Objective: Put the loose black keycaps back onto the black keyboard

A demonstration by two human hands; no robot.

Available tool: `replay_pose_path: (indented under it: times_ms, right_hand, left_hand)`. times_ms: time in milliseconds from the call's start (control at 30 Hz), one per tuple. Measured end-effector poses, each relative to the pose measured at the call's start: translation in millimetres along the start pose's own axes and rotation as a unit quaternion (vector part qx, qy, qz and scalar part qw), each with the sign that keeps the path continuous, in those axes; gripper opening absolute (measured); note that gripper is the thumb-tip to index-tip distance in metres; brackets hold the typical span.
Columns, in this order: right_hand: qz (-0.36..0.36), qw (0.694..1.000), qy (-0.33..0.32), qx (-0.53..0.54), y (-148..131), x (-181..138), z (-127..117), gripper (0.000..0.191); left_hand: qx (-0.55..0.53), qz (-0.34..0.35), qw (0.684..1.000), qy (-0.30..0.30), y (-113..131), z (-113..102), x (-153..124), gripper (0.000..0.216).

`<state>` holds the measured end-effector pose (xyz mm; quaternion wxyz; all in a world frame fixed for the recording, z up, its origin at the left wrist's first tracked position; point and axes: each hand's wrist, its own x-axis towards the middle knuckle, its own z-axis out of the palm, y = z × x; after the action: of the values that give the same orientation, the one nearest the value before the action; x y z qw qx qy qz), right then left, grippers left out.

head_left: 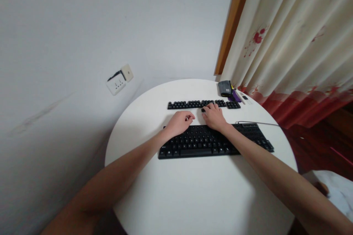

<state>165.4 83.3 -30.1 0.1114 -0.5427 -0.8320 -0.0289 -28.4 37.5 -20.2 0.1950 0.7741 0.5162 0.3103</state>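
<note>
A black keyboard point(197, 151) lies on the round white table, with part of its upper area hidden by my hands. Behind it, black keycaps point(180, 105) stand in a long row. Over the keyboard's back edge, my left hand point(179, 122) is closed, thumb and fingers curled together; whatever they hold, if anything, is too small to make out. My right hand point(214, 116) is between the keyboard and the row, its thumb and forefinger at a small black keycap point(203, 110). The other fingers of that hand reach toward the row.
At the table's back right are a grey cloth pouch point(224, 88), a purple item point(235, 96) and a pale slim object point(240, 96). A thin cable point(259, 122) runs off the right edge. A wall with a socket point(116, 83) rises at left; a curtain point(286, 44) hangs at right.
</note>
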Motion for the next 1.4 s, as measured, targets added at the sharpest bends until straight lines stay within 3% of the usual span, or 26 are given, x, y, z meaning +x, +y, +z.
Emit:
replay_pose_path:
  times_ms: [367,767,1067,1233,1400]
  right_hand:
    - [-0.044,0.998,-0.031,0.036,-18.4,-12.7,-9.9,0.037]
    - [-0.08,0.987,-0.044,0.134,-10.6,17.5,6.1,0.026]
    - [-0.13,0.97,-0.047,0.201,-24.9,17.8,2.7,0.016]
    - [-0.09,0.968,0.01,0.234,-7.1,1.5,-12.9,0.017]
    - [-0.029,0.94,0.075,0.33,30.7,-35.9,-31.9,0.014]
  left_hand:
    - [0.054,0.005,0.998,0.032,-2.1,-0.5,2.1,0.02]
    - [0.087,-0.015,0.996,0.003,-24.0,8.9,9.2,0.034]
    - [0.057,0.007,0.998,-0.011,-23.1,9.7,11.0,0.012]
    - [0.035,0.011,0.999,0.0,-16.5,7.2,9.0,0.014]
    - [0.003,0.036,0.999,0.012,9.4,4.2,0.4,0.012]
